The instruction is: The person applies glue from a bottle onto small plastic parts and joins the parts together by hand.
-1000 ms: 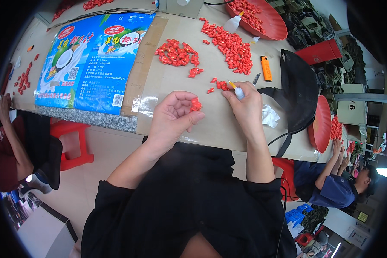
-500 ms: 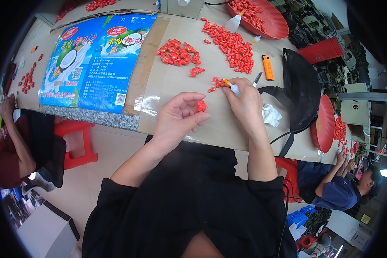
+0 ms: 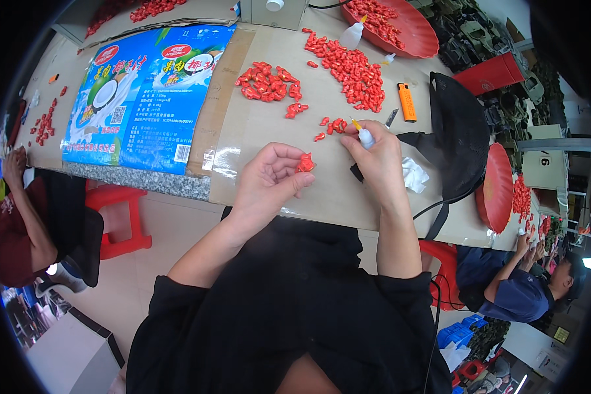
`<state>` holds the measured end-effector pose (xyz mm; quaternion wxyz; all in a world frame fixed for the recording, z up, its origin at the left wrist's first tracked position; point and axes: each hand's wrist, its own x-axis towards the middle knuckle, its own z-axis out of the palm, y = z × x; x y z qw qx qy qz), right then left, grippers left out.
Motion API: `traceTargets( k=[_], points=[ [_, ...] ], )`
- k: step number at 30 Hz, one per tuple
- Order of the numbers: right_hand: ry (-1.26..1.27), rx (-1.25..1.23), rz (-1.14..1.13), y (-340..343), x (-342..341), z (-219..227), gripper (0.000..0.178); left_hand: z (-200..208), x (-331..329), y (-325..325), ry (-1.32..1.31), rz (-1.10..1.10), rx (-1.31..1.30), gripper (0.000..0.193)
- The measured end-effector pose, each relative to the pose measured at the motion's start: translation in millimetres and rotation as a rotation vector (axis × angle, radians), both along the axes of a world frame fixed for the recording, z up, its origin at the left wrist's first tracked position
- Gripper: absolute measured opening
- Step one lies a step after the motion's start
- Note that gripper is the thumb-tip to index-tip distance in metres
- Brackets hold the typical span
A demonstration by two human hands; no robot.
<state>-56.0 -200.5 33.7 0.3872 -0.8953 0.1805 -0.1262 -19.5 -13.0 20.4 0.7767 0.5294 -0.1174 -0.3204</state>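
Note:
Between the thumb and fingers of my left hand (image 3: 272, 176) is a small red plastic piece (image 3: 304, 163), held above the table's front part. My right hand (image 3: 379, 157) grips a small white squeeze bottle (image 3: 366, 138) with a yellow nozzle tip, which points up and to the left. Just beyond the nozzle lie a few loose red pieces (image 3: 335, 125). Farther off sit a cluster of larger red pieces (image 3: 267, 81) and a wide heap of small red pieces (image 3: 354, 75). A dark object (image 3: 356, 173) shows partly beside my right hand.
An orange lighter (image 3: 407, 102), a blade (image 3: 392, 118), crumpled white tissue (image 3: 414, 175) and a black mesh bag (image 3: 463, 138) lie to the right. Another white bottle (image 3: 352, 35) stands by a red tray (image 3: 413, 29). Blue printed cardboard (image 3: 144, 98) covers the left. People sit at both sides.
The squeeze bottle has tilted more upright and shifted slightly right, its nozzle drawing back from the loose pieces. My left hand keeps the red piece, nearly still.

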Motion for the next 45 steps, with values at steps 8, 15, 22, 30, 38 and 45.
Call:
traceTargets(
  k=[8, 15, 22, 30, 38, 45],
  points=[
    [0.038, -0.201, -0.005, 11.8, 10.6, 4.3, 0.024, -2.1, 2.9, 0.8, -0.066, -0.106, -0.003, 0.024],
    [0.021, 0.462, 0.012, 3.9, -5.6, 8.6, 0.017, -3.7, 4.9, 3.1, -0.105, -0.109, 0.006, 0.024],
    [-0.085, 0.844, 0.031, 19.7, -30.5, 9.8, 0.012, -6.0, 3.5, 2.3, -0.097, -0.108, -0.01, 0.02],
    [-0.178, 0.705, 0.078, 41.8, -42.2, 14.9, 0.012, -6.8, 2.5, 5.8, -0.149, -0.142, 0.034, 0.019],
    [-0.147, 0.601, 0.138, 40.0, -42.1, 13.1, 0.009, -6.2, 2.3, 5.4, -0.305, -0.134, 0.07, 0.02],
    [-0.143, 0.638, 0.109, 44.1, -44.6, 9.9, 0.009, -7.2, 3.2, 6.2, -0.294, -0.153, 0.059, 0.02]
  ],
)
